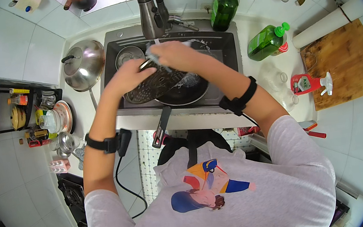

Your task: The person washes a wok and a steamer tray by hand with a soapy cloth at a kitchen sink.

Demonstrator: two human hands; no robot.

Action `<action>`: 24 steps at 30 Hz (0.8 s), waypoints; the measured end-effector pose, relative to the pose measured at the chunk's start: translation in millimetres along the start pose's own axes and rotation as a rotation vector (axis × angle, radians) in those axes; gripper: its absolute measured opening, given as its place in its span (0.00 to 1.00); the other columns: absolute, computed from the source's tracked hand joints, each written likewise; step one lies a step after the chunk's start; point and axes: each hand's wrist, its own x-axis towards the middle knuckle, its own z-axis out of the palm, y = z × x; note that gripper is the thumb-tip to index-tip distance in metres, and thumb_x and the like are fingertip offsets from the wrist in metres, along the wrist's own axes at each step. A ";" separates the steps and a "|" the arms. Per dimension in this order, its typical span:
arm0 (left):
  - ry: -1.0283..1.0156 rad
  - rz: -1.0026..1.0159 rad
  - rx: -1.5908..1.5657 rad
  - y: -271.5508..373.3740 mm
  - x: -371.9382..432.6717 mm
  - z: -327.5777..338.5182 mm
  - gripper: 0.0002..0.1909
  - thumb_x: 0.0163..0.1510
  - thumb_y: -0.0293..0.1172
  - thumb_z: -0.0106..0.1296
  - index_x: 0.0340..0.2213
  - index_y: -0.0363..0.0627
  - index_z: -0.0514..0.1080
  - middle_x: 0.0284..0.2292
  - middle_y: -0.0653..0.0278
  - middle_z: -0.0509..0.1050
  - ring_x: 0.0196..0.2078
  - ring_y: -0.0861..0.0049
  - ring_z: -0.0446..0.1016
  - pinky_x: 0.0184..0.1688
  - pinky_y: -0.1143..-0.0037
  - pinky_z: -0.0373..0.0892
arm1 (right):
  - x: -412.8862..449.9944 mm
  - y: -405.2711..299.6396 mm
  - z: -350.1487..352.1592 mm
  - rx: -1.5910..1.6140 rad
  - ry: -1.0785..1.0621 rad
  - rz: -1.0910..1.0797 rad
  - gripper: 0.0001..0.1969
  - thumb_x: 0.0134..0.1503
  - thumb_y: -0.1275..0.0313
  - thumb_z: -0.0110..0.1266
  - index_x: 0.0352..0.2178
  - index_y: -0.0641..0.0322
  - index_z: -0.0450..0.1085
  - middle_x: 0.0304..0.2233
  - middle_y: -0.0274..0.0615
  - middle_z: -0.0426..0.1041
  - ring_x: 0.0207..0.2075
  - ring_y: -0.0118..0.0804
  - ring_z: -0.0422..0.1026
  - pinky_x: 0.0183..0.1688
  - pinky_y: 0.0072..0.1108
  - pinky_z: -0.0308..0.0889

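Observation:
My left hand (129,77) grips the rim of a round, perforated metal steamer plate (150,88), tilted over the dark sink (230,85). In my right hand (175,56) is a greyish cleaning cloth or scrubber (152,52), pressed near the plate's upper edge. Just above my right hand, a thin stream of water runs from the faucet (151,18). Beneath the plate sits a black frying pan (187,93) with suds and water in it; its handle (162,128) juts over the counter's front edge. My hands partly hide the plate and the cloth.
A small steel bowl (129,54) lies in the sink's back left. Left of the sink is a domed steel lid (86,67). Green pump bottles (223,10), clear glass bottles (272,78), a red spray bottle (306,83) and a wooden cutting board (345,66) are to the right.

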 end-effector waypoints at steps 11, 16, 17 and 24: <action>0.571 -0.148 -0.737 -62.8 -52.2 15.9 0.12 0.51 0.33 0.46 0.30 0.33 0.70 0.26 0.61 0.73 0.26 0.76 0.70 0.30 0.78 0.65 | -34.8 77.3 34.3 0.742 0.278 0.377 0.14 0.49 0.78 0.36 0.38 0.64 0.62 0.31 0.38 0.68 0.36 0.31 0.67 0.37 0.25 0.63; 0.926 0.021 -1.437 -58.0 -49.1 36.4 0.15 0.54 0.33 0.42 0.40 0.36 0.63 0.36 0.58 0.70 0.36 0.72 0.71 0.38 0.74 0.68 | -49.6 62.4 102.5 1.753 0.591 0.519 0.15 0.53 0.77 0.35 0.44 0.62 0.58 0.39 0.40 0.67 0.40 0.35 0.68 0.43 0.27 0.64; 0.924 0.022 -1.435 -62.3 -46.8 44.8 0.15 0.54 0.33 0.42 0.40 0.36 0.63 0.36 0.58 0.70 0.36 0.72 0.71 0.38 0.74 0.68 | -48.7 55.1 114.9 1.823 0.629 0.567 0.15 0.53 0.78 0.35 0.43 0.62 0.58 0.39 0.40 0.66 0.39 0.35 0.67 0.43 0.27 0.64; 0.512 -0.349 -1.220 -96.6 -75.1 70.6 0.21 0.49 0.25 0.47 0.46 0.42 0.59 0.41 0.62 0.68 0.44 0.75 0.66 0.47 0.73 0.62 | -61.5 69.1 83.6 1.463 0.566 0.584 0.12 0.53 0.75 0.37 0.39 0.63 0.63 0.35 0.38 0.69 0.37 0.32 0.68 0.41 0.22 0.64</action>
